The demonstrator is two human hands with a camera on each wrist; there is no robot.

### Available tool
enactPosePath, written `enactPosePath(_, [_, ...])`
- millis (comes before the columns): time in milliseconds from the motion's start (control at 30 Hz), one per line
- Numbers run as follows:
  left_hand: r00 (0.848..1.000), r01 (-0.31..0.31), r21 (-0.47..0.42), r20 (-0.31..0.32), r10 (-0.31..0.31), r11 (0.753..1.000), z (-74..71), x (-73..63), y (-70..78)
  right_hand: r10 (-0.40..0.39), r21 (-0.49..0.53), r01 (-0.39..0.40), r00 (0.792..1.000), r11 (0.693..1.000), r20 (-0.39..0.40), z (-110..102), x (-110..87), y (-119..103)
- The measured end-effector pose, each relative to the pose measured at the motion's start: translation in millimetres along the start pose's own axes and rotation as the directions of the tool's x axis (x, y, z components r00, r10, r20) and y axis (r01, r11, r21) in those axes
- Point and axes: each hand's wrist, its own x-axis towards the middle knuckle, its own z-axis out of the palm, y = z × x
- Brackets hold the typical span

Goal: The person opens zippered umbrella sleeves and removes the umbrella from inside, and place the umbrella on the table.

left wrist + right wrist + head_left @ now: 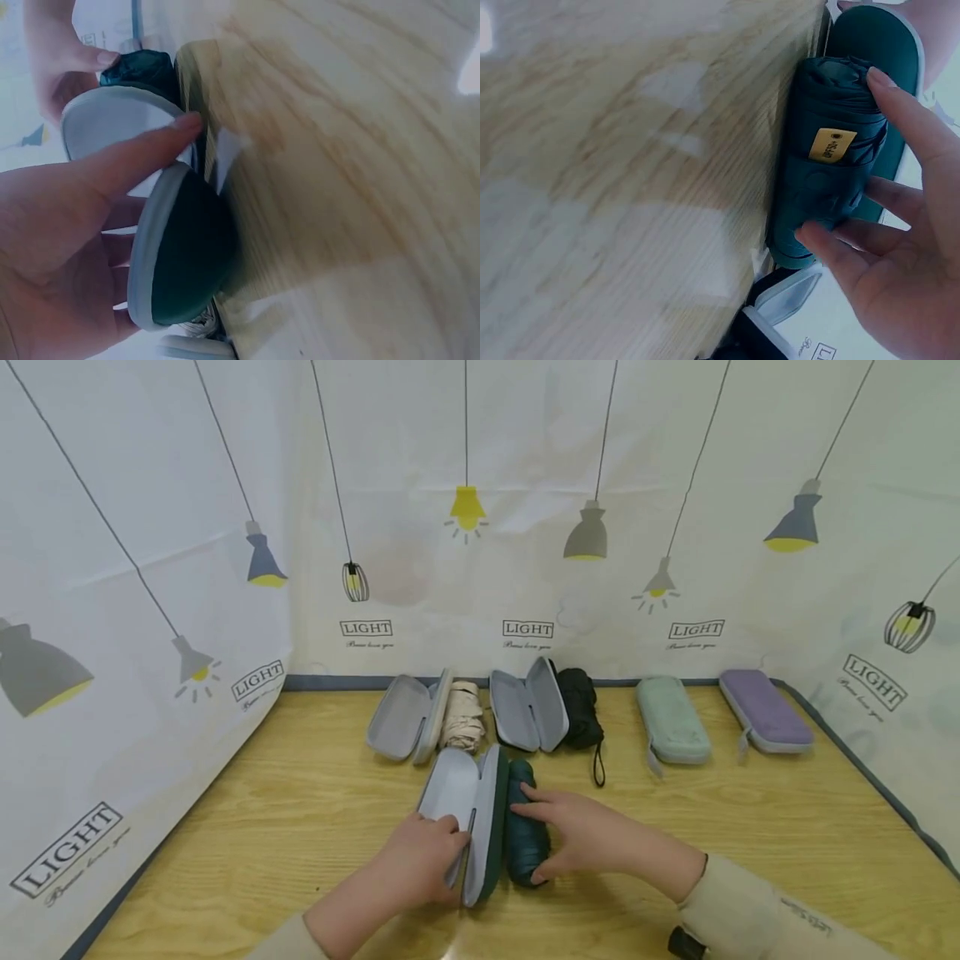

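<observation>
A dark green hard case (491, 839) with a pale grey lining lies unfolded on the table. My left hand (423, 860) holds its near end, with the thumb (161, 146) laid across the end. Directly right of the case lies a rolled dark green folding umbrella (527, 827), bearing a small yellow tag seen in the right wrist view. My right hand (581, 835) grips the umbrella from its right side, thumb at the near end and fingers farther along. Some of those fingers pass behind the umbrella in the right wrist view.
Along the back stand an unfolded grey case (401, 718), a beige rolled umbrella (462, 718), an unfolded black case (517, 714) and a black umbrella (580, 710). Farther right are zipped mint (672, 718) and purple (768, 710) cases. A printed cloth (420, 527) walls the table.
</observation>
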Motion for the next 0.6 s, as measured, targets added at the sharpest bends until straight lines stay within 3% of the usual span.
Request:
enactPosePath(200, [0.996, -0.024, -0.056, -0.086, 0.019, 0.998, 8.7, -2.8, -7.4, -0.009, -0.059, 0.009, 1.0, 0.998, 0.012, 5.7, 10.4, -10.1])
enactPosePath(367, [0.98, -0.076, -0.14, -0.192, 0.048, 0.987, 13.6, -9.5, -13.5, -0.022, -0.061, 0.022, 1.0, 0.998, 0.009, 11.8, 18.0, -20.2])
enactPosePath(467, [0.979, -0.103, -0.238, -0.194, 0.057, 0.966, 15.3, -14.5, -17.8, -0.032, -0.073, 0.032, 0.999, 0.997, 0.01, 14.6, 23.0, -25.4])
enactPosePath(600, [0.987, -0.094, -0.347, -0.155, 0.042, 0.933, 16.7, -23.0, -24.3, -0.029, -0.094, 0.031, 0.999, 0.995, 0.024, 18.2, 29.9, -34.0])
